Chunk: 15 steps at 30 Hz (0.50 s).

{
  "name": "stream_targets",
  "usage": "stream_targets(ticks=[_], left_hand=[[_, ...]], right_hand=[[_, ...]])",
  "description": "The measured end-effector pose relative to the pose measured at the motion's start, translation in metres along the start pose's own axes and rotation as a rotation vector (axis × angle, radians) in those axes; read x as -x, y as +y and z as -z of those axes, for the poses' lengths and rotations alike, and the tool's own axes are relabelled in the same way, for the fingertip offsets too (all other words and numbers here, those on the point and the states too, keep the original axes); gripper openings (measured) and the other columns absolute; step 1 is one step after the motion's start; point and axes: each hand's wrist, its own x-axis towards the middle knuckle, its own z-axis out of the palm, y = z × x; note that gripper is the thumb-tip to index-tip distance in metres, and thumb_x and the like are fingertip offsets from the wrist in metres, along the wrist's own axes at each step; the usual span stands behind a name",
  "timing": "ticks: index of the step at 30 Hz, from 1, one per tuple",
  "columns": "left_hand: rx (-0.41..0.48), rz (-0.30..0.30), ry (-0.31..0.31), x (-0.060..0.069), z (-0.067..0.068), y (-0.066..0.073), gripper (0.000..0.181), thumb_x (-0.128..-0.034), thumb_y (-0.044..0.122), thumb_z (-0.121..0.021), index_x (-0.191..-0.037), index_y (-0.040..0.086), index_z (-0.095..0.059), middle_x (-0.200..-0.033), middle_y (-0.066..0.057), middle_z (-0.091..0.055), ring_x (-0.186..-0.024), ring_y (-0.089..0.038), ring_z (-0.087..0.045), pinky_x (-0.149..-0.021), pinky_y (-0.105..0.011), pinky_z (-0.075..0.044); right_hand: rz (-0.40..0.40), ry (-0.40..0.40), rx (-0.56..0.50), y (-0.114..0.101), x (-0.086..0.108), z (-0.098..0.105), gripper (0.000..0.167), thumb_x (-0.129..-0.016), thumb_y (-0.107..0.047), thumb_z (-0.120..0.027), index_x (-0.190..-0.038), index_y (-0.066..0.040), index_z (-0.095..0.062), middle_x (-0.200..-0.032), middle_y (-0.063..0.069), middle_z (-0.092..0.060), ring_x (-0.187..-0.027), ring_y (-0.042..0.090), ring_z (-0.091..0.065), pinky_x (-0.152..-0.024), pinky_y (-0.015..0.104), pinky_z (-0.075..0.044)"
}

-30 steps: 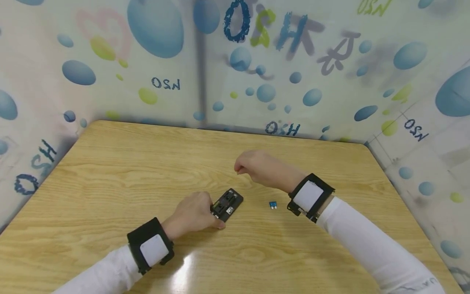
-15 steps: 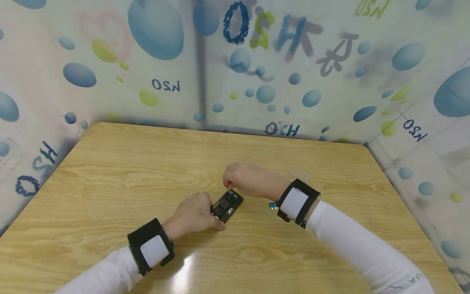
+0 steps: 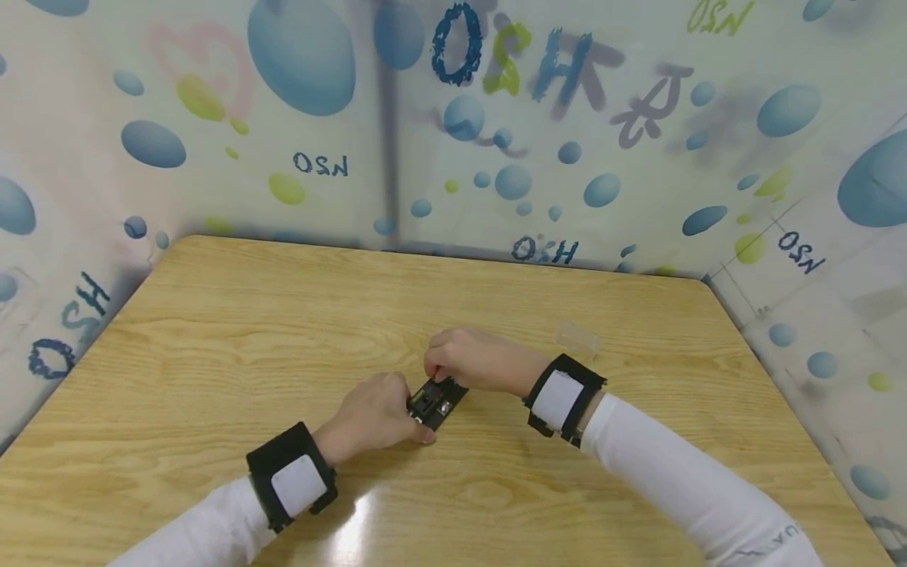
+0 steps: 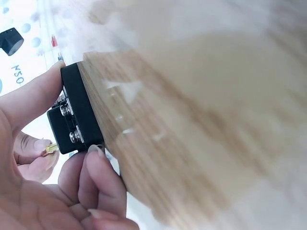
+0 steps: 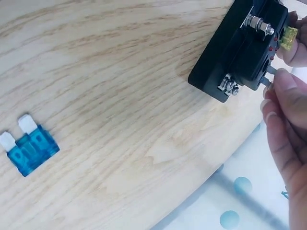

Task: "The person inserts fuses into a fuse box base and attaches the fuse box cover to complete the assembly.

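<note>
My left hand [image 3: 372, 409] grips a black fuse block [image 3: 445, 409] by its edges on the table. Metal screw terminals [image 5: 231, 85] line the block's side in the right wrist view. A yellow blade fuse [image 5: 289, 37] sticks out of its face, close to my left fingers. Over the block's far end, my right hand [image 3: 471, 358] pinches a blade fuse between thumb and fingers. Its two metal blades [image 5: 266, 82] point at a slot; my fingers hide its body, and I cannot tell how deep the blades sit.
A blue blade fuse [image 5: 36, 149] lies on the wooden table [image 3: 269, 315], hidden from the head view by my right wrist. Beyond that wrist is a clear plastic piece [image 3: 578, 339]. A patterned wall [image 3: 411, 181] rises behind the table.
My right hand has come down and to the left onto the block's far end. Its wrist now covers the blue fuse and uncovers the clear plastic piece. My left hand holds still.
</note>
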Motion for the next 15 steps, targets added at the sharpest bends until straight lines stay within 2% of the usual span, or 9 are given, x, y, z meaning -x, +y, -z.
stream_targets(ticks=[15], left_hand=[[0.003, -0.009, -0.004, 0.0002, 0.0004, -0.0013, 0.043, -0.0592, 0.034, -0.092, -0.072, 0.009, -0.058, -0.068, -0.003, -0.059, -0.057, -0.017, -0.05, -0.05, -0.027, -0.036]], right_hand=[[-0.031, 0.005, 0.089, -0.0025, 0.0004, -0.0082, 0.008, -0.092, -0.008, -0.066, -0.094, -0.015, -0.069, -0.094, -0.003, -0.066, -0.09, 0.009, -0.061, -0.086, 0.024, -0.053]])
